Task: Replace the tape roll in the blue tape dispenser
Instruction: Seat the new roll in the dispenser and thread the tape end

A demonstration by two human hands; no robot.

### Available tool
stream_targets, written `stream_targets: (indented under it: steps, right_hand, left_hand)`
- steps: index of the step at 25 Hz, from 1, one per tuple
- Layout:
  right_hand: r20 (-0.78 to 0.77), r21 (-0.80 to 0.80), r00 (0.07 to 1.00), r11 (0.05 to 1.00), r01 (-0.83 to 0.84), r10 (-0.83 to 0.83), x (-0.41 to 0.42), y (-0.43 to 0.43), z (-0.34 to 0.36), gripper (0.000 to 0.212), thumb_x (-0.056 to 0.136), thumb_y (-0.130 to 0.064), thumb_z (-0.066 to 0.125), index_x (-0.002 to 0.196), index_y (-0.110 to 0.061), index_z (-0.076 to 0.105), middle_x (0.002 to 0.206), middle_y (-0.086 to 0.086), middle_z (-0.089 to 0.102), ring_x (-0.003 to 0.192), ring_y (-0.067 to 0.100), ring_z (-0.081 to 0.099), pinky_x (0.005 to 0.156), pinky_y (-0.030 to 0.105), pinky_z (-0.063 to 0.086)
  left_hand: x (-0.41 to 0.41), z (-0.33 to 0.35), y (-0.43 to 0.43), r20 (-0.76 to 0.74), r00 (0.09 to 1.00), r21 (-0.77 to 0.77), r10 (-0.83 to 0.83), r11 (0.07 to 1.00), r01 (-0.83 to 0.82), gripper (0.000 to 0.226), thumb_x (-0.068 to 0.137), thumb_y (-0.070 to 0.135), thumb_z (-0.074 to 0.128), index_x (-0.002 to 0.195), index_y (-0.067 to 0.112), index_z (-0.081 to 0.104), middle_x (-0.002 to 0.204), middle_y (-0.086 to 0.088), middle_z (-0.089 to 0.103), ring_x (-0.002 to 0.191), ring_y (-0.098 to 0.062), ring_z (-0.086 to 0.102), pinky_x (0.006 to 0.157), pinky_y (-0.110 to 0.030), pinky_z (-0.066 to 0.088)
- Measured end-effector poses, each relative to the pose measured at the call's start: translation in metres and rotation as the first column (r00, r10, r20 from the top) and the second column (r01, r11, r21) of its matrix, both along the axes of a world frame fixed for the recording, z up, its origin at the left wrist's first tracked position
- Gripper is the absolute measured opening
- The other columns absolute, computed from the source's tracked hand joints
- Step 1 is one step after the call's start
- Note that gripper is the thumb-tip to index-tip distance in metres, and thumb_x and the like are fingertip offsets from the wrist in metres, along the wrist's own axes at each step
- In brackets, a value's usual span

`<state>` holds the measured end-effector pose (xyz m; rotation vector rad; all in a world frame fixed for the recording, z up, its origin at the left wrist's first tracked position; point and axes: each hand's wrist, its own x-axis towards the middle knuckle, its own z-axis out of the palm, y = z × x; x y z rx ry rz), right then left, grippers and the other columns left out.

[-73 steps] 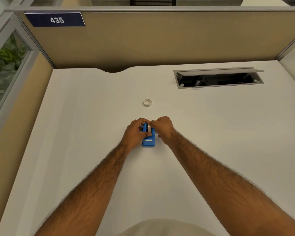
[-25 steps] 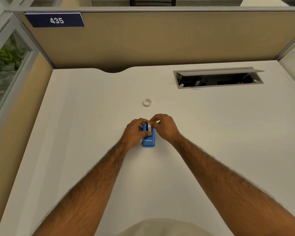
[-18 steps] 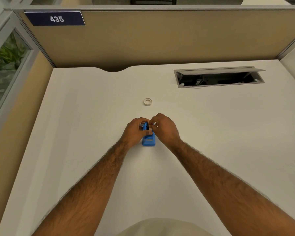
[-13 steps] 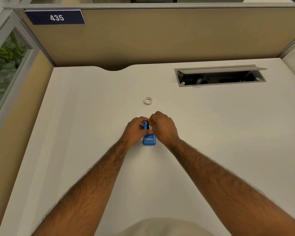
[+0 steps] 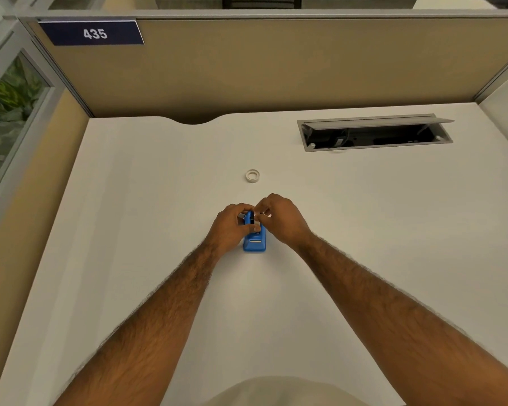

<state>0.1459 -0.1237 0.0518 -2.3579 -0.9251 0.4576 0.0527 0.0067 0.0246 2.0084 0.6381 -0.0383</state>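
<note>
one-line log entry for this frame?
left hand: steadies blue dispenser | right hand: at its top | loose roll: on desk, beyond

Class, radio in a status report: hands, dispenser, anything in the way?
Left hand and right hand both on blue dispenser, working its top. Loose tape ring beyond, untouched. Nothing in the way.

- small blue tape dispenser [image 5: 255,243]: smooth glossy plastic
- white desk top [image 5: 147,218]: matt, smooth laminate look
- tan cubicle partition [image 5: 276,68]: matt, cloth-like
- grey cable hatch frame [image 5: 376,146]: dull metal look

Single head-worn view, looking forward and steeply down over white desk [image 5: 129,230] toward tan partition [image 5: 276,68]; wide-angle, at arm's reach; no second view.
</note>
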Motion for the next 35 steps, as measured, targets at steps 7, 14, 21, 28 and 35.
stream_targets:
  steps: [7, 14, 21, 28, 35]
  right_hand:
    - [0.201, -0.03, 0.98, 0.999, 0.015, -0.008, -0.012, 0.006, -0.003, 0.006, 0.089, -0.007, 0.058, 0.086, -0.011, 0.061, 0.087, 0.006, 0.06, 0.074, 0.022, 0.056, 0.065, 0.035, 0.051]
    - [0.036, 0.05, 0.999, 0.999, -0.008, 0.006, -0.006, -0.002, -0.003, 0.013, 0.095, -0.018, 0.053, 0.1, -0.014, 0.065, 0.097, 0.003, 0.061, 0.083, 0.018, 0.057, 0.075, 0.033, 0.051]
    - [0.008, 0.048, 1.0, 0.999, 0.019, -0.019, -0.005, 0.002, -0.003, 0.011, 0.088, -0.018, 0.063, 0.095, -0.017, 0.072, 0.094, 0.002, 0.062, 0.083, 0.018, 0.059, 0.071, 0.032, 0.05]
    - [-0.103, 0.084, 0.991, 0.991, 0.1, -0.091, 0.002, 0.012, 0.0, 0.012, 0.09, -0.016, 0.064, 0.088, -0.01, 0.073, 0.09, 0.005, 0.065, 0.082, 0.018, 0.059, 0.071, 0.028, 0.046]
    - [-0.121, 0.049, 0.992, 0.998, 0.025, -0.019, 0.005, -0.007, 0.003, 0.018, 0.089, -0.014, 0.068, 0.106, -0.014, 0.074, 0.107, 0.002, 0.068, 0.092, 0.016, 0.062, 0.08, 0.025, 0.048]
  left_hand:
    - [0.001, -0.001, -0.002, -0.031, 1.0, 0.028, 0.0, 1.0, 0.001, 0.046, 0.078, 0.027, 0.08, 0.12, 0.02, 0.061, 0.118, 0.001, 0.062, 0.099, -0.016, 0.06, 0.086, -0.025, 0.043]
    - [0.0, 0.0, -0.001, -0.013, 1.0, 0.011, -0.007, 1.0, 0.007, 0.046, 0.076, 0.026, 0.081, 0.118, 0.022, 0.062, 0.114, 0.004, 0.061, 0.101, -0.017, 0.061, 0.085, -0.023, 0.043]
    - [-0.001, 0.001, -0.001, -0.012, 1.0, 0.007, -0.004, 1.0, 0.004, 0.046, 0.077, 0.026, 0.081, 0.119, 0.022, 0.061, 0.117, 0.002, 0.062, 0.1, -0.015, 0.061, 0.084, -0.023, 0.042]
    - [0.0, 0.002, -0.002, -0.033, 0.999, 0.021, -0.001, 1.0, 0.002, 0.051, 0.076, 0.024, 0.082, 0.122, 0.021, 0.059, 0.121, 0.0, 0.061, 0.101, -0.016, 0.06, 0.083, -0.023, 0.041]
    - [-0.002, 0.002, -0.002, -0.015, 1.0, 0.002, -0.002, 1.0, 0.003, 0.052, 0.077, 0.026, 0.081, 0.124, 0.021, 0.06, 0.122, 0.001, 0.062, 0.107, -0.019, 0.063, 0.087, -0.023, 0.046]
